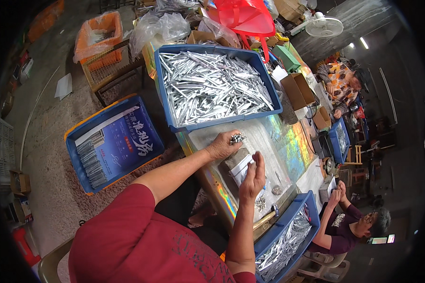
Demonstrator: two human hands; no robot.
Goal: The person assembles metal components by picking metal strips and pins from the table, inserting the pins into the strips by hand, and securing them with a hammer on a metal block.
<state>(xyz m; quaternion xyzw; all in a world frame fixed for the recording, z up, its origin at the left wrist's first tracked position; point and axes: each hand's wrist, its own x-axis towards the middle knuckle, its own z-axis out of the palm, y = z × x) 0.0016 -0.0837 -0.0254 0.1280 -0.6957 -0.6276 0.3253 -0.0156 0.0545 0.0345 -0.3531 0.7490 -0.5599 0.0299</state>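
Observation:
My left hand [223, 145] is closed round a bunch of slim silver metal pieces [237, 138], whose ends stick out past the fingers. My right hand [253, 179] is held up beside it, fingers stretched out and nothing visible in them. Between and under the hands a grey-brown block [234, 158] rests on the worktable [208, 141], with a white sheet or pad [241, 170] against it. Just beyond, a large blue bin [174, 126] is heaped with loose silver metal pieces [217, 85] of similar slim shape.
Small metal parts [260, 203] lie near my right wrist. A second blue bin [311, 236] of silver pieces stands at right. Lower left, another blue bin [75, 165] holds neatly lined-up pieces. An orange basket [101, 35] stands far left. Two people sit across at right.

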